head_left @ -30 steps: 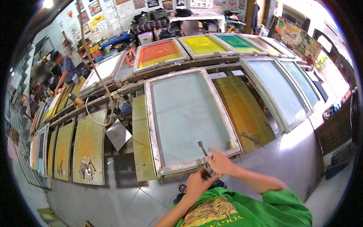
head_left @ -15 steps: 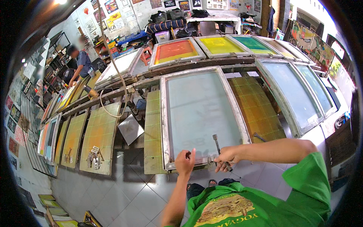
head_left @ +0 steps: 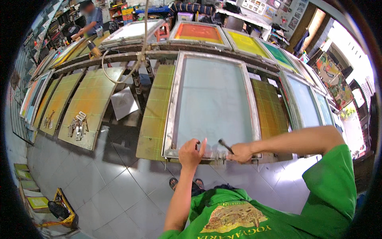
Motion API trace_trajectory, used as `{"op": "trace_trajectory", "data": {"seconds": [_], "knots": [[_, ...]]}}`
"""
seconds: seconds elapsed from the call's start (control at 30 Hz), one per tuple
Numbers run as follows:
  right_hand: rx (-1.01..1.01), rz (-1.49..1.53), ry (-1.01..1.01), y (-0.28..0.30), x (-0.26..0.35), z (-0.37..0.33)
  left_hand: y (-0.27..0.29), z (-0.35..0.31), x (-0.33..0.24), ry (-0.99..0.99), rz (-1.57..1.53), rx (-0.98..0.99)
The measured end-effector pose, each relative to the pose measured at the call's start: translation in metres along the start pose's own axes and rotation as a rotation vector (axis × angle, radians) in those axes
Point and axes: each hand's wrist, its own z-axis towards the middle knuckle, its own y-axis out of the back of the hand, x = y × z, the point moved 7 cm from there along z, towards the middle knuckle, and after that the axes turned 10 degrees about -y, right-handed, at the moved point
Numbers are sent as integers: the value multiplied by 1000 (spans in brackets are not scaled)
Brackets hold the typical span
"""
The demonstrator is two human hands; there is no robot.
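Observation:
In front of me lies a screen-printing frame [head_left: 170, 115] with a pale grey-blue mesh, over a yellowish board. My right hand [head_left: 242, 152] is closed around a dark socket wrench [head_left: 225, 145] at the frame's near edge, the wrench's thick end pointing up and left over the mesh. Beside that hand, metal clamp hardware with bolts [head_left: 219, 157] sits at the middle of the near edge. My left hand [head_left: 191, 153] is at the near edge left of the clamp, thumb raised and apart from the bent index finger; nothing shows in it. Its other fingers are partly hidden.
Left of the frame are printing boards [head_left: 89, 101], one bearing loose metal clamp pieces [head_left: 79, 124]. More frames [head_left: 300, 97] stand to the right. Coloured screens [head_left: 199, 32] line the far side. A hose [head_left: 104, 65] hangs ahead. Another person [head_left: 92, 20] works at the far left.
My view has shifted, and the frame sits higher in it. The wrench has swung from nearly upright to a flatter slant. My left hand stays by the near edge.

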Motion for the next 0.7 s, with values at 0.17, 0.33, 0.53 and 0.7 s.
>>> {"op": "trace_trajectory", "data": {"seconds": [0.17,0.33,0.53,0.7], "knots": [[-255,-1546,430,-8,83,-37,6,1,10,26,58,17],[-424,-1588,492,-7,100,-59,-1,0,7,2,68,29],[-53,143,-155,25,30,-71,-2,1,2,7,76,50],[55,572,-260,4,12,-63,-3,2,8,19,79,65]]}}
